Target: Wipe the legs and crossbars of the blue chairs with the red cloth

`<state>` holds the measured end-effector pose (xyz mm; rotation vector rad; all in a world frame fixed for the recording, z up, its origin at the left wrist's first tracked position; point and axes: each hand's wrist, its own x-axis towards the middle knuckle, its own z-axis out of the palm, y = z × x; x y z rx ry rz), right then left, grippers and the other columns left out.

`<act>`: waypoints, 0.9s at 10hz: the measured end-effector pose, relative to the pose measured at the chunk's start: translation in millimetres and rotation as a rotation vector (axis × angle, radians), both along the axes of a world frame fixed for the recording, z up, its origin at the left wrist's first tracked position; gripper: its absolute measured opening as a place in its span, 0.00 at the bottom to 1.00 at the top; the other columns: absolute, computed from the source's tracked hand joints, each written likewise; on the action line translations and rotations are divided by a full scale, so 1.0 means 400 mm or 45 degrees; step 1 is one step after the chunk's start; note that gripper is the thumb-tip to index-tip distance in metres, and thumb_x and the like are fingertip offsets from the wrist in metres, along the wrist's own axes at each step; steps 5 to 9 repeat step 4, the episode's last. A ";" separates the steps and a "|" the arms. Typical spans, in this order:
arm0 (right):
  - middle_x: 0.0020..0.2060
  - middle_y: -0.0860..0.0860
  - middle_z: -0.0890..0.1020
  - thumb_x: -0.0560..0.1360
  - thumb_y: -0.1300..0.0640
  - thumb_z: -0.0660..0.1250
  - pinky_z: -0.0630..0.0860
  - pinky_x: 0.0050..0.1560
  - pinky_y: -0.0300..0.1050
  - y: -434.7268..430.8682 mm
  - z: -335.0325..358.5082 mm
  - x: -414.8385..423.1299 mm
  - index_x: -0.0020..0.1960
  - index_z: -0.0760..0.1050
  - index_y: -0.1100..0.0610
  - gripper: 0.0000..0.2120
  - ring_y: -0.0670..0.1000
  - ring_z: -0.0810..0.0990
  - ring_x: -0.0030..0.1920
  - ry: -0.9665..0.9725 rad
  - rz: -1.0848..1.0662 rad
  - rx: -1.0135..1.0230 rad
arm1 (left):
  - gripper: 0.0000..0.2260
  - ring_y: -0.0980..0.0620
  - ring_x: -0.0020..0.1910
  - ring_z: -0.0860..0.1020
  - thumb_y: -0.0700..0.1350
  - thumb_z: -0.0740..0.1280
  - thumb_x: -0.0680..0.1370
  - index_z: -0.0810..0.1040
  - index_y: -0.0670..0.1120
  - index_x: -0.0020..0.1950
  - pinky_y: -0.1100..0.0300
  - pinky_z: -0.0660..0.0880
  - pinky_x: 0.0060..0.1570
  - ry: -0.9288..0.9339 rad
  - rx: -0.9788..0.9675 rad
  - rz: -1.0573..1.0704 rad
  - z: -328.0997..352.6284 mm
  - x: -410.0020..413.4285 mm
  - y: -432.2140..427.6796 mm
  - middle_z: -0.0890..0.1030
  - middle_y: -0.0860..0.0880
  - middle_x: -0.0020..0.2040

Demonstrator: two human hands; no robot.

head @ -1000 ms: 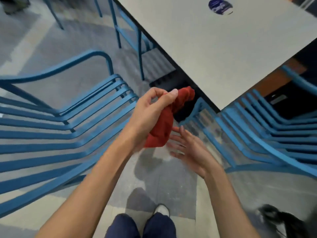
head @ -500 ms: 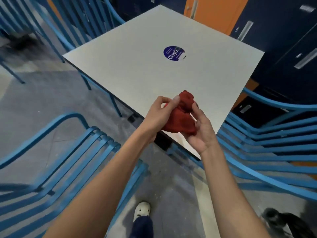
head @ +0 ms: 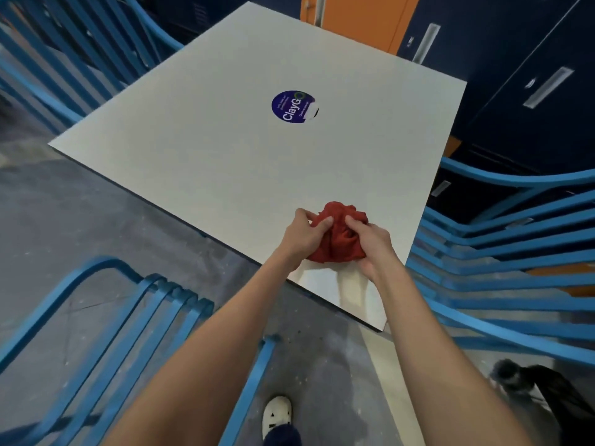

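The red cloth point(head: 338, 233) is bunched into a ball over the near corner of the white table point(head: 225, 149). My left hand point(head: 304, 235) grips its left side with thumb and fingers curled into the fabric. My right hand point(head: 370, 243) grips its right side the same way. One blue chair point(head: 135, 317) stands at the lower left, its slatted seat under my left forearm. Another blue chair point(head: 502, 252) stands to the right of the table. More blue chairs point(head: 74, 59) are at the upper left.
A round purple sticker point(head: 294, 106) lies near the table's middle. Dark blue lockers point(head: 515, 75) and an orange panel point(head: 354, 17) stand behind the table. A black bag point(head: 547, 400) lies on the floor at the lower right. My white shoe point(head: 277, 413) is on the grey floor.
The view rose from the chairs to the tabletop. My right hand closed onto the cloth, and both hands carried it forward over the table's near corner.
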<state>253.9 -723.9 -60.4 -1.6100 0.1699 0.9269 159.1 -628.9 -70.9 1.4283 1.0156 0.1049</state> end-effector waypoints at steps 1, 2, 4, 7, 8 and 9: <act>0.49 0.56 0.83 0.73 0.57 0.70 0.78 0.52 0.47 0.000 -0.017 0.005 0.48 0.77 0.58 0.07 0.54 0.81 0.50 -0.140 0.045 -0.135 | 0.15 0.46 0.53 0.77 0.53 0.67 0.77 0.69 0.44 0.55 0.55 0.74 0.49 0.103 0.162 -0.070 -0.006 0.016 0.003 0.78 0.45 0.53; 0.50 0.55 0.83 0.73 0.53 0.70 0.76 0.49 0.46 -0.010 -0.025 0.009 0.51 0.78 0.59 0.11 0.54 0.81 0.51 -0.309 0.149 -0.301 | 0.16 0.45 0.53 0.76 0.52 0.67 0.76 0.73 0.42 0.55 0.55 0.72 0.49 0.252 0.424 -0.214 -0.013 0.026 0.015 0.78 0.45 0.52; 0.66 0.57 0.70 0.75 0.51 0.66 0.71 0.58 0.50 -0.048 0.025 0.052 0.68 0.67 0.58 0.24 0.59 0.69 0.65 -0.649 0.444 -0.690 | 0.22 0.40 0.63 0.70 0.54 0.64 0.78 0.67 0.43 0.67 0.46 0.68 0.60 0.527 0.779 -0.530 0.057 0.038 0.017 0.70 0.42 0.64; 0.66 0.57 0.70 0.75 0.51 0.66 0.71 0.58 0.50 -0.048 0.025 0.052 0.68 0.67 0.58 0.24 0.59 0.69 0.65 -0.649 0.444 -0.690 | 0.22 0.40 0.63 0.70 0.54 0.64 0.78 0.67 0.43 0.67 0.46 0.68 0.60 0.527 0.779 -0.530 0.057 0.038 0.017 0.70 0.42 0.64; 0.66 0.57 0.70 0.75 0.51 0.66 0.71 0.58 0.50 -0.048 0.025 0.052 0.68 0.67 0.58 0.24 0.59 0.69 0.65 -0.649 0.444 -0.690 | 0.22 0.40 0.63 0.70 0.54 0.64 0.78 0.67 0.43 0.67 0.46 0.68 0.60 0.527 0.779 -0.530 0.057 0.038 0.017 0.70 0.42 0.64; 0.66 0.57 0.70 0.75 0.51 0.66 0.71 0.58 0.50 -0.048 0.025 0.052 0.68 0.67 0.58 0.24 0.59 0.69 0.65 -0.649 0.444 -0.690 | 0.22 0.40 0.63 0.70 0.54 0.64 0.78 0.67 0.43 0.67 0.46 0.68 0.60 0.527 0.779 -0.530 0.057 0.038 0.017 0.70 0.42 0.64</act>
